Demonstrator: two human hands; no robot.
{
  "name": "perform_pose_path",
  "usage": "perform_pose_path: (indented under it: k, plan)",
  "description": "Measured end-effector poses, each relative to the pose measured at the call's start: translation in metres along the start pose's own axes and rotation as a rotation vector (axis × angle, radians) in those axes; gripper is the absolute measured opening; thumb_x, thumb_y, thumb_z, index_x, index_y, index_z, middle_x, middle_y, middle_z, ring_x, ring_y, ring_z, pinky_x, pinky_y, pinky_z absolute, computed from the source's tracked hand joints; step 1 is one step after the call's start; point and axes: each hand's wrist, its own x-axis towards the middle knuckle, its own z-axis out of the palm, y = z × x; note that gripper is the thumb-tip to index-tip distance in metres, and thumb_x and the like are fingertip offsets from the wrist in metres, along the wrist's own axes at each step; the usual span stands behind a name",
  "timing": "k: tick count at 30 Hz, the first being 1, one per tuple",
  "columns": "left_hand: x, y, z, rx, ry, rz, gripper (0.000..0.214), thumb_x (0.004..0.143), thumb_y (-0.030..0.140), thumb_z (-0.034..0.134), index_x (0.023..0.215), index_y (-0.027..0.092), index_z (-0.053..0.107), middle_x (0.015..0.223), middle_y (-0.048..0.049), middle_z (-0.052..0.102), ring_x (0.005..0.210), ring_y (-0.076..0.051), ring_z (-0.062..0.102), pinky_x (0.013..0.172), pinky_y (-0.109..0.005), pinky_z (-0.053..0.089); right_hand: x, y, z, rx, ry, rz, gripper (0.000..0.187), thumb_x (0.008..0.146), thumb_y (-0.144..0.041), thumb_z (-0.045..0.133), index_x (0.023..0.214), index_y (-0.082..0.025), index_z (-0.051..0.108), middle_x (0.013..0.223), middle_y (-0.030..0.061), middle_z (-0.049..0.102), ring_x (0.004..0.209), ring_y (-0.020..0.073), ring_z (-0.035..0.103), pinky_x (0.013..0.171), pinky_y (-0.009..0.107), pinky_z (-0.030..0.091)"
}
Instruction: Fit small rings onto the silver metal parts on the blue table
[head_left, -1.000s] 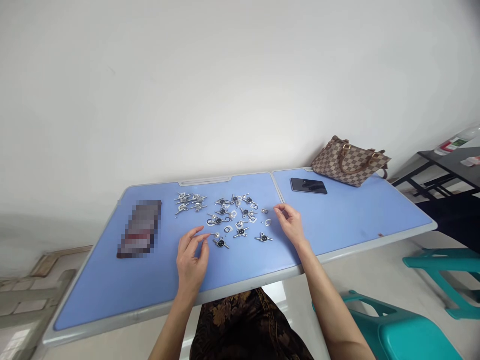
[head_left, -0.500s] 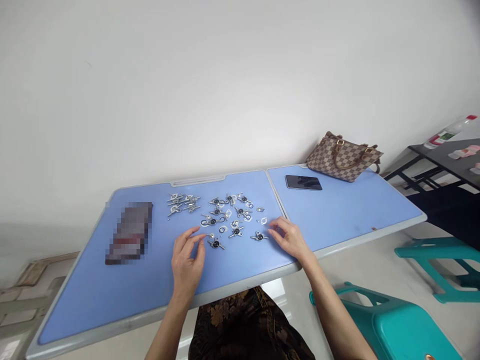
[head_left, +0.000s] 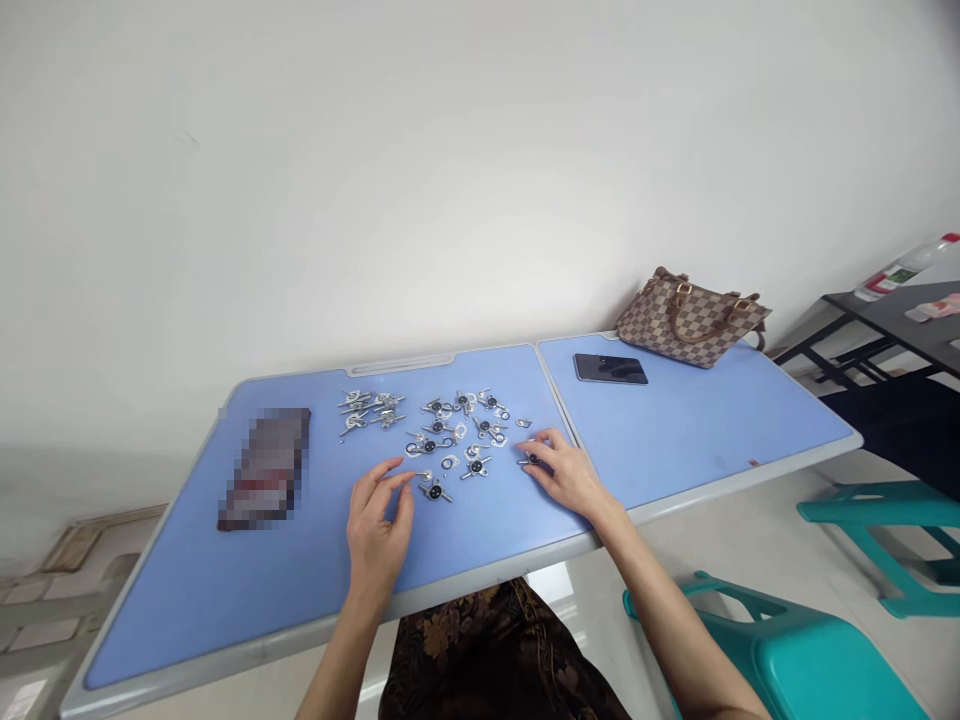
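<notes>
My right hand (head_left: 564, 472) has its thumb and fingers closed around a small metal fitting with a black round centre (head_left: 533, 459), partly hidden by the fingers. My left hand (head_left: 379, 522) rests on the table, fingers loosely curled and apart. Just off its fingertips lie a small metal piece with a thin pin (head_left: 427, 475) and another black-centred fitting (head_left: 436, 491). Between the hands several similar fittings (head_left: 477, 467) are spread out among thin flat gaskets (head_left: 460, 430) and dark rings (head_left: 448, 463). Farther left is a cluster of silver metal brackets (head_left: 387, 403).
On the blue table (head_left: 300, 590) a pixelated dark flat item (head_left: 264, 468) lies at left. A phone (head_left: 610, 369) and a checkered handbag (head_left: 690, 318) are on the right-hand table. Teal stools (head_left: 810, 650) stand at lower right; a bottle (head_left: 900, 272) is on a dark table.
My right hand has moved left and closed on the black-centred fitting, which has shifted slightly up and right. My left hand keeps its place. The whole view has shifted a little.
</notes>
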Motion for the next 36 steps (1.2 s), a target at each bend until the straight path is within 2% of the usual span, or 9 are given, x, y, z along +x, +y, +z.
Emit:
perform_pose_path:
  k: [3, 7, 14, 21, 23, 26, 29, 31, 36]
  plan:
    - [0.001, 0.000, 0.000, 0.011, -0.013, 0.010, 0.016, 0.090, 0.020, 0.051, 0.096, 0.020, 0.066, 0.113, -0.0084, 0.062, 0.107, -0.023, 0.057, 0.093, -0.040, 0.046, 0.012, 0.006, -0.003, -0.032, -0.056, -0.081, 0.032, 0.096, -0.033, 0.050, 0.127, -0.033, 0.059, 0.114, 0.0068, 0.054, 0.070, 0.0135, 0.059, 0.064, 0.028, 0.048]
    - [0.000, 0.000, 0.000, 0.018, -0.008, 0.003, 0.015, 0.090, 0.020, 0.051, 0.096, 0.021, 0.065, 0.113, -0.0081, 0.063, 0.107, -0.023, 0.058, 0.093, -0.040, 0.047, 0.028, 0.012, -0.004, -0.044, -0.072, -0.124, 0.026, 0.097, -0.030, 0.048, 0.120, -0.029, 0.062, 0.114, 0.0068, 0.055, 0.068, 0.0124, 0.057, 0.062, 0.026, 0.046]
    - [-0.003, -0.003, 0.000, 0.012, -0.010, -0.011, 0.016, 0.090, 0.020, 0.051, 0.097, 0.021, 0.066, 0.113, -0.0081, 0.062, 0.106, -0.022, 0.057, 0.091, -0.039, 0.047, 0.045, 0.024, 0.003, -0.057, -0.048, -0.117, 0.021, 0.097, -0.029, 0.047, 0.113, -0.025, 0.062, 0.114, 0.0066, 0.058, 0.073, 0.0136, 0.059, 0.063, 0.025, 0.044]
    - [-0.004, -0.002, 0.000, 0.000, -0.018, -0.036, 0.017, 0.090, 0.020, 0.051, 0.096, 0.022, 0.066, 0.114, -0.0075, 0.062, 0.106, -0.022, 0.057, 0.091, -0.039, 0.047, 0.046, 0.029, 0.007, 0.036, 0.017, -0.083, 0.020, 0.094, -0.028, 0.051, 0.111, -0.024, 0.060, 0.113, 0.0065, 0.058, 0.076, 0.0144, 0.060, 0.069, 0.028, 0.048]
    - [-0.005, -0.002, 0.000, 0.001, -0.015, -0.040, 0.017, 0.090, 0.020, 0.051, 0.096, 0.022, 0.067, 0.115, -0.0072, 0.062, 0.107, -0.022, 0.057, 0.091, -0.039, 0.047, 0.046, 0.028, 0.008, 0.052, 0.049, -0.049, 0.026, 0.090, -0.034, 0.057, 0.113, -0.022, 0.057, 0.112, 0.0073, 0.058, 0.079, 0.0166, 0.061, 0.072, 0.030, 0.050]
    - [-0.005, -0.003, 0.000, -0.002, -0.012, -0.037, 0.017, 0.090, 0.019, 0.051, 0.097, 0.022, 0.066, 0.115, -0.0073, 0.062, 0.107, -0.022, 0.057, 0.091, -0.039, 0.047, 0.048, 0.021, 0.010, -0.012, 0.060, 0.025, 0.047, 0.083, -0.046, 0.065, 0.119, -0.019, 0.052, 0.115, 0.0101, 0.057, 0.084, 0.0211, 0.062, 0.072, 0.033, 0.050]
    - [-0.005, -0.004, 0.000, -0.004, -0.009, -0.025, 0.017, 0.090, 0.019, 0.051, 0.097, 0.021, 0.066, 0.115, -0.0075, 0.062, 0.107, -0.022, 0.057, 0.091, -0.039, 0.047, 0.050, 0.014, 0.010, -0.115, 0.036, 0.076, 0.064, 0.081, -0.054, 0.064, 0.130, -0.017, 0.047, 0.121, 0.0129, 0.054, 0.084, 0.0228, 0.062, 0.068, 0.033, 0.049]
    - [-0.005, -0.004, -0.001, -0.002, -0.014, -0.022, 0.017, 0.091, 0.019, 0.051, 0.097, 0.021, 0.066, 0.115, -0.0074, 0.062, 0.107, -0.022, 0.057, 0.091, -0.039, 0.047, 0.052, 0.011, 0.010, -0.161, 0.017, 0.087, 0.061, 0.084, -0.054, 0.060, 0.133, -0.020, 0.047, 0.122, 0.0117, 0.053, 0.080, 0.0210, 0.062, 0.066, 0.032, 0.048]
    - [-0.005, -0.004, -0.001, 0.000, -0.015, -0.015, 0.017, 0.091, 0.018, 0.050, 0.097, 0.021, 0.066, 0.115, -0.0069, 0.062, 0.108, -0.022, 0.056, 0.092, -0.038, 0.047, 0.055, 0.009, 0.007, -0.197, -0.014, 0.108, 0.042, 0.090, -0.049, 0.052, 0.124, -0.024, 0.056, 0.120, 0.0087, 0.053, 0.075, 0.0163, 0.061, 0.065, 0.029, 0.046]
